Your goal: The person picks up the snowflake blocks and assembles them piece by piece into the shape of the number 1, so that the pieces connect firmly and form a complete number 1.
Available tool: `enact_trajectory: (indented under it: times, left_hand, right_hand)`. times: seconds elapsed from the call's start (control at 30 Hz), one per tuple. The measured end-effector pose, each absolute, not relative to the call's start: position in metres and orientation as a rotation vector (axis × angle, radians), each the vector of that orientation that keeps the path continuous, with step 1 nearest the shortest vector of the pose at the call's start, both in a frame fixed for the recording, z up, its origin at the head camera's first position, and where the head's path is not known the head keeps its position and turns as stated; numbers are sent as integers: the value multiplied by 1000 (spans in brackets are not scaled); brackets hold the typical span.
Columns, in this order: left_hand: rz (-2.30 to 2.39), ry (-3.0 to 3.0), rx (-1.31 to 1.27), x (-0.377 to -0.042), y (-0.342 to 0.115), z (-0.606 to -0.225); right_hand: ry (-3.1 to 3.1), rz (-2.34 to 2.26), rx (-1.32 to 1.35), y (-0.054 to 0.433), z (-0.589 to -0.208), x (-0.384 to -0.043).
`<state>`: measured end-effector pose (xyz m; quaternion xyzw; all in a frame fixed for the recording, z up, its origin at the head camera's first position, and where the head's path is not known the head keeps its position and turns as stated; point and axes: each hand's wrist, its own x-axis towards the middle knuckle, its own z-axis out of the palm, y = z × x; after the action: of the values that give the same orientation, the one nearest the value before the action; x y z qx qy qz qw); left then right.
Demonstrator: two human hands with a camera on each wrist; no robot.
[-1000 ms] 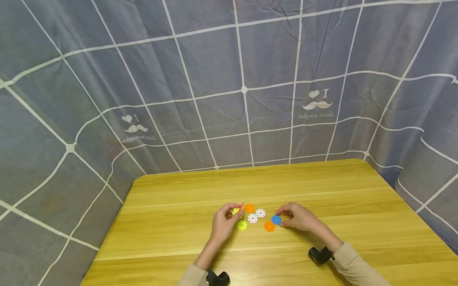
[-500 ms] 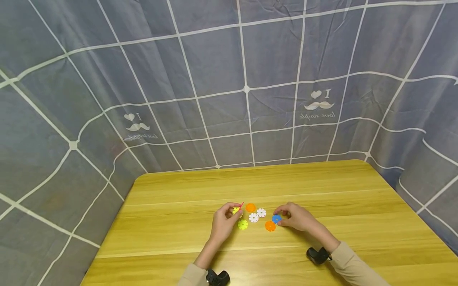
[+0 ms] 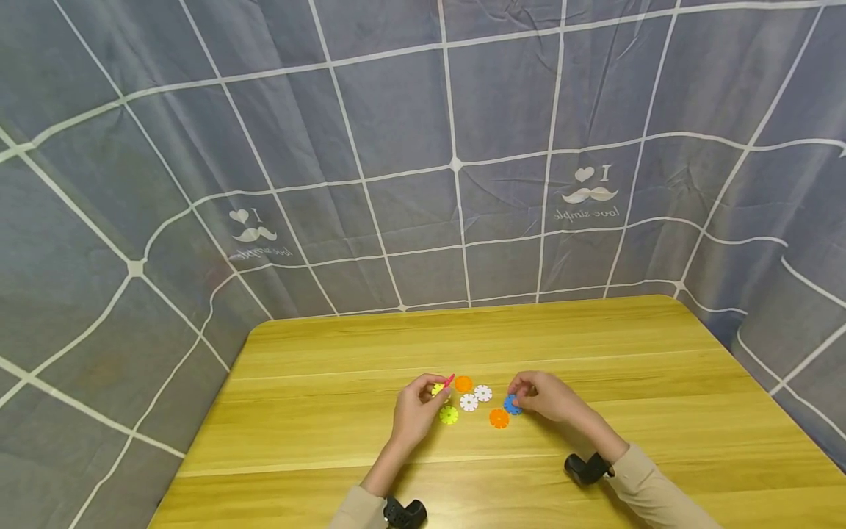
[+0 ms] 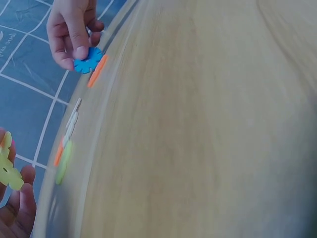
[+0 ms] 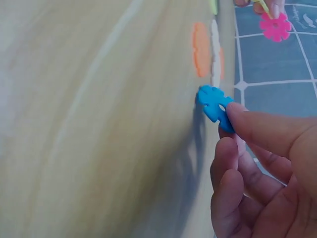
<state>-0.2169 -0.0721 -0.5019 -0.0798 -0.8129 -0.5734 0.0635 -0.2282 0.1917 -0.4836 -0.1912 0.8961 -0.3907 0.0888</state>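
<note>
My left hand (image 3: 413, 415) holds a yellow notched snowflake disc (image 4: 7, 167) with a pink one (image 5: 276, 27) set at an angle to it; they look joined. My right hand (image 3: 554, 399) pinches a blue snowflake disc (image 5: 215, 105) between thumb and fingers, tilted up close over the table. Just left of that blue disc lies an orange disc (image 3: 499, 419). Between the hands are two white discs (image 3: 468, 402) side by side, with another orange disc (image 3: 463, 384) behind them. A yellow-green disc (image 3: 449, 415) lies next to the left hand.
The wooden table (image 3: 317, 433) extends around the discs on every side. A grey curtain with white grid lines (image 3: 410, 220) hangs behind the table and along both sides. Black wrist cameras sit on the left wrist (image 3: 405, 513) and the right wrist (image 3: 585, 469).
My right thumb has moved onto the blue disc, and that disc is now tilted in the fingers. The pink disc has turned slightly in my left hand. The discs on the table stay put.
</note>
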Motion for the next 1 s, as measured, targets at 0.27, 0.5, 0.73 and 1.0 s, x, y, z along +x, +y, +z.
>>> enact_trajectory:
  times: [0.27, 0.5, 0.73, 1.0]
  left_hand:
    - [-1728, -2463, -233, -217, -67, -500]
    - [-1735, -2448, -295, -217, -62, -499]
    - [-1718, -2451, -329, -219, -59, -501]
    - [-1736, -2460, -326, -219, -58, -500]
  right_hand:
    - [2711, -1189, -493, 186, -475, -230]
    - [2815, -1247, -398, 174, -466, -231]
    - [2824, -1329, -349, 163, -463, -235]
    - [2849, -1417, -334, 153, -460, -238]
